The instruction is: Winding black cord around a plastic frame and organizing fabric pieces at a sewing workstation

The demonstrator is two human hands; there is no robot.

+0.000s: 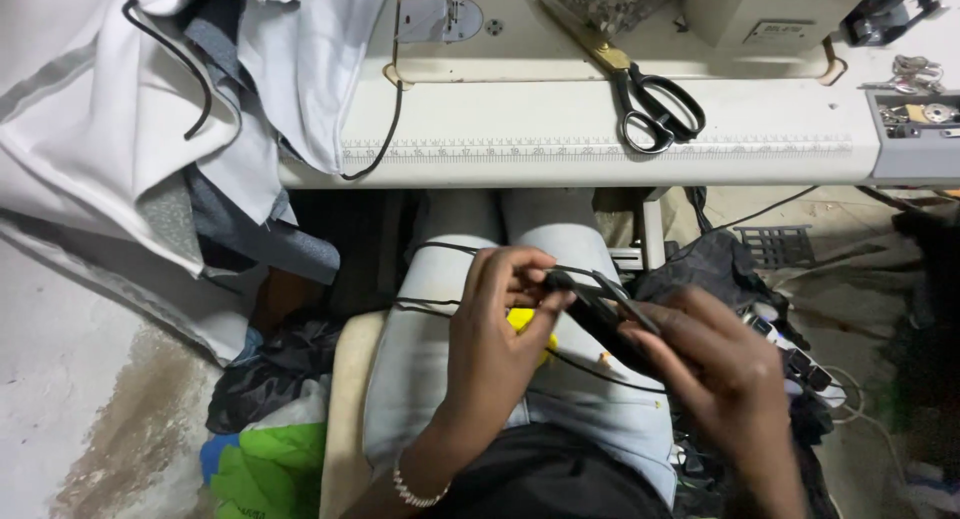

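I sit with my lap below the worktop [600,144], and the work is at about six o'clock from the sewing machine [760,14]. My left hand [495,354] has its grip closed on a narrow black strip [590,304], thumb and fingers pinching its near end, with something yellow [522,321] tucked under the palm. My right hand [725,374] is closed around the strip's other end at four o'clock. A thin black cord [430,304] runs off at nine o'clock across my pale jeans [430,379]. I judge this goes best with the strip kept flat and taut between both hands and the cord fed in without a twist. The black-handled scissors [655,104] lie on the worktop at twelve o'clock, and white fabric [120,109] is heaped at ten.
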